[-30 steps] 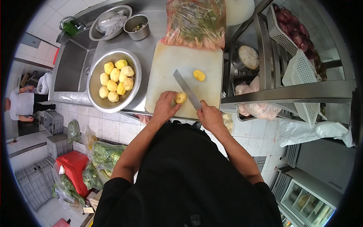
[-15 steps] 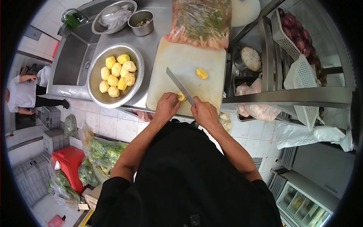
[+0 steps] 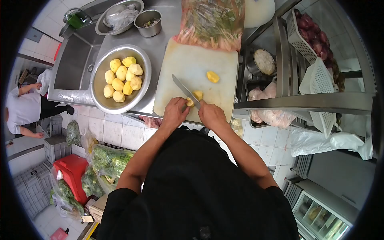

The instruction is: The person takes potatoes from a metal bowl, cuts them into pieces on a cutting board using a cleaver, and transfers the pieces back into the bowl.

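Potato (image 3: 189, 102), peeled, yellow: on the board (image 3: 176, 60), close to its near edge. Left hand (image 3: 175, 113): fingers bent, grip pinching the potato at its left side. Knife (image 3: 184, 87), steel blade: slanted across the board, lying between the potato and a slice (image 3: 197, 95). Right hand (image 3: 213, 116): grip closed round the knife's handle, which the fingers hide. Second piece (image 3: 213, 77), yellow: on the board, farther up, apart from the blade. Bowl (image 3: 147, 76), steel, round: left of the board, holding whole potatoes (image 3: 121, 73). Bag (image 3: 212, 26), pinkish, with greens: at the board's far edge. Pot (image 3: 150, 30), steel: on the tabletop (image 3: 170, 20) beyond the bowl. Sink (image 3: 72, 66): left of the bowl. Onions (image 3: 310, 34), purple: in a white basket (image 3: 298, 41), far right.
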A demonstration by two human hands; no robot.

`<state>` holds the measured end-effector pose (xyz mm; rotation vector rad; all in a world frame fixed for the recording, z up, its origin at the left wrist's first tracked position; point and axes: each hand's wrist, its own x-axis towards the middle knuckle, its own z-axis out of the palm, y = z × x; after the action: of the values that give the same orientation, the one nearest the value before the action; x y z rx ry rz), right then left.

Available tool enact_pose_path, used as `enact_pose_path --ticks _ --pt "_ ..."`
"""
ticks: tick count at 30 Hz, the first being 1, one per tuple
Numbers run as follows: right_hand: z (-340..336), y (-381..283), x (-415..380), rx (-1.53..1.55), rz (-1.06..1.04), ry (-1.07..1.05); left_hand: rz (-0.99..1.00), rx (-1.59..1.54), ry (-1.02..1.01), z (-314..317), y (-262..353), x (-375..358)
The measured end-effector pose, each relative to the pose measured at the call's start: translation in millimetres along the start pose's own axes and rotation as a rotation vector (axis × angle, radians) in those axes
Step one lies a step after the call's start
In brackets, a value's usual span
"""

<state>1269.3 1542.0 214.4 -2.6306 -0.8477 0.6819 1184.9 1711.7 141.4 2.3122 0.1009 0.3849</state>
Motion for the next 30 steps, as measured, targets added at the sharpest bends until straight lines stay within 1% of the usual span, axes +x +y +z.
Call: enact_pose_path --ticks 3,4,6,7,9,10,11,12,13,14,16,17,19,20,22,23,25,26,28,29,30 --pt "-2 6 -8 -0.006 0.012 -0.017 -0.016 0.022 0.014 0 0 -1" --pt "-9 13 -16 0.012 0.014 -0.052 -0.013 0.026 0.015 -1 -1 -1" --pt "-33 23 -36 0.082 0.047 -0.111 -0.075 -0.003 0.003 -1 -2 3" --pt "-33 31 -44 0.084 0.053 -0.098 -0.061 -0.005 0.0 -3 0 12" --pt "-30 49 -59 0.302 0.202 0.174 -0.141 -0.069 0.031 -5 3 33" --pt "-33 57 -61 0.304 0.205 0.177 -0.082 -0.074 0.041 -2 5 49" --pt "-36 64 -64 0.397 0.292 0.206 -0.075 -0.072 0.035 4 9 66" --pt "-39 69 -67 0.492 0.38 0.24 0.039 -0.034 0.026 8 18 87" --pt "-36 73 -69 0.499 0.388 0.254 0.156 0.002 0.015 13 24 105" --pt "-32 79 -71 0.497 0.395 0.271 0.172 0.0 0.009 21 25 120" --pt "-27 84 -77 0.497 0.407 0.3 0.369 0.193 -0.059 43 19 141" --pt "-25 84 -80 0.495 0.415 0.291 0.382 0.192 -0.063 50 14 147" --pt "-23 83 -85 0.498 0.428 0.292 0.103 0.103 -0.44 51 11 156" --pt "-22 82 -87 0.458 0.417 0.319 0.114 0.105 -0.445 52 9 158" --pt "-18 81 -89 0.427 0.414 0.343 -0.317 -0.102 -0.632 42 16 154" --pt "-16 82 -87 0.384 0.4 0.337 -0.318 -0.1 -0.637 41 13 149" --pt "-15 83 -77 0.337 0.377 0.332 -0.207 0.128 -0.283 41 5 144" --pt "-12 83 -71 0.276 0.337 0.345 -0.209 0.128 -0.279 42 2 140" --pt "-18 74 -58 0.211 0.285 0.354 -0.14 -0.019 -0.317 39 0 131" --pt "-23 69 -50 0.184 0.264 0.36 -0.146 -0.017 -0.31 39 -1 127" --pt "-28 65 -41 0.157 0.243 0.366 -0.108 -0.022 -0.271 40 -1 124"
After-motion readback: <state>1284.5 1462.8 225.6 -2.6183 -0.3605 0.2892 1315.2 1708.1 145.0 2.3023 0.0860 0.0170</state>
